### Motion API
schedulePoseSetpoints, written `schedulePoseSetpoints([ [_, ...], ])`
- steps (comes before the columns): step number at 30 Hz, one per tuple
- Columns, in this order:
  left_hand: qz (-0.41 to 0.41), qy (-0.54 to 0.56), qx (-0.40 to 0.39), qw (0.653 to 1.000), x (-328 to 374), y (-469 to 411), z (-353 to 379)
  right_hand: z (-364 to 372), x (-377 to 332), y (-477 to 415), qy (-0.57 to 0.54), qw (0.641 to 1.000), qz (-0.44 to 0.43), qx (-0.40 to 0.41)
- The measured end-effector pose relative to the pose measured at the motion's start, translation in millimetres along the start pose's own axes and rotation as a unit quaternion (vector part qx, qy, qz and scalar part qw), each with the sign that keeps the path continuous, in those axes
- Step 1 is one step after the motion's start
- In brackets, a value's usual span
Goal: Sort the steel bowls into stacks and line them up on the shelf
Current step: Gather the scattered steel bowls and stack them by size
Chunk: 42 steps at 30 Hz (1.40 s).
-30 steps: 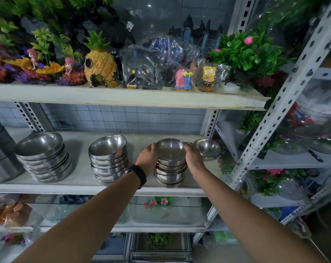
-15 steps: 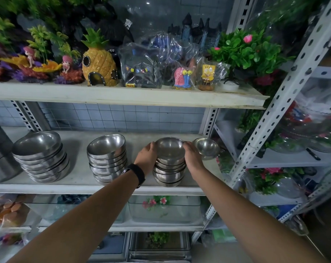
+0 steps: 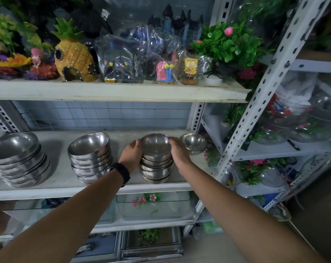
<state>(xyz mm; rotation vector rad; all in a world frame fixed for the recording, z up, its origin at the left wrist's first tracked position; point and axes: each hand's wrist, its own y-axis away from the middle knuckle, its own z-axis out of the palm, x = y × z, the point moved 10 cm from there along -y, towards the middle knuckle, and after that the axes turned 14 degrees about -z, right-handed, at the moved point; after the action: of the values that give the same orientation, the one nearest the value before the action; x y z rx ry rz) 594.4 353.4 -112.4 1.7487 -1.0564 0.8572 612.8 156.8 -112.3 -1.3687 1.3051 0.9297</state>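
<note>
On the middle shelf stand three stacks of steel bowls. The small stack is at the right, and both hands hold it by its sides. My left hand, with a black band at the wrist, presses its left side. My right hand grips its right side near the top bowl. A medium stack stands to the left, and a large stack at the far left. One single small bowl sits alone to the right of the held stack, near the shelf post.
The upper shelf carries aquarium ornaments, a pineapple house and plastic plants. A perforated white post slants at the right, with glass fishbowls behind it. Glass tanks sit below the bowl shelf.
Both hands have stayed on the sides of the small stack. The view has shifted slightly; the stack sits in about the same spot on the shelf.
</note>
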Motion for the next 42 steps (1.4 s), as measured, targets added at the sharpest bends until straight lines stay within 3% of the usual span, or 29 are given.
schedulePoseSetpoints([
  [13,0.013,0.001,0.007,1.000,3,-1,-2,-1,-9,-2,0.024,0.999,-0.024,-0.025],
  [17,0.022,-0.020,0.000,1.000,5,-2,-3,-22,-26,-7,0.159,0.983,-0.069,-0.052],
  [19,0.021,-0.031,0.004,0.999,6,-2,-4,-44,-35,-16,0.317,0.939,-0.125,-0.054],
  [22,0.011,-0.033,0.006,0.999,5,0,-6,-69,-30,-28,0.524,0.829,-0.168,-0.098],
  [25,0.008,-0.040,0.010,0.999,7,3,-7,-93,-12,-35,0.628,0.754,-0.133,-0.138],
  [27,0.012,-0.044,0.013,0.999,9,4,-7,-110,-4,-36,0.657,0.735,-0.100,-0.136],
  [33,0.015,-0.053,0.021,0.998,13,4,-9,-124,18,-36,0.663,0.737,-0.036,-0.125],
  [42,0.009,-0.067,0.029,0.997,15,3,-10,-117,35,-42,0.643,0.758,-0.012,-0.107],
])
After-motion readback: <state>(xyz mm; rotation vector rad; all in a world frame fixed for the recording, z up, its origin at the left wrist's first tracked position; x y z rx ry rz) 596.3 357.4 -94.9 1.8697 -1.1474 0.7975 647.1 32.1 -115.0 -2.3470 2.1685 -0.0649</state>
